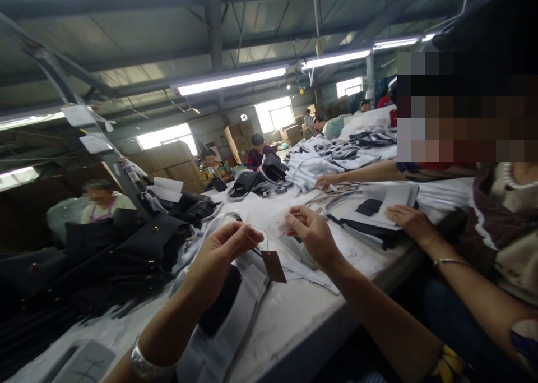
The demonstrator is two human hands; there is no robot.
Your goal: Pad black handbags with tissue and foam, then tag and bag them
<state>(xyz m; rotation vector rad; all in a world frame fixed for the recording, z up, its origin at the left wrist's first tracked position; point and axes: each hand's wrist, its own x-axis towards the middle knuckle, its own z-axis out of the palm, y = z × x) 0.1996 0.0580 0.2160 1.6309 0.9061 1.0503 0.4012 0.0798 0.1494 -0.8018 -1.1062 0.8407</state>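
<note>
My left hand (229, 248) pinches a thin string from which a brown hang tag (274, 266) dangles. A little to the right, my right hand (309, 231) is closed in a pinch on a small, pale, see-through piece (275, 226) that looks like a clear plastic slip. Both hands are raised above the worktable (290, 321). Under my left forearm lies a black bag (221, 304) with white wrapping around it. White sheets and a grey object lie beneath my right hand, partly hidden by it.
Black bags with metal fittings (143, 248) are heaped at the left. A co-worker's hand (409, 223) rests on white and black pieces at the right; the other reaches toward rolled white bundles (302, 167). A grey box (79, 363) sits at the lower left. Several people work farther back.
</note>
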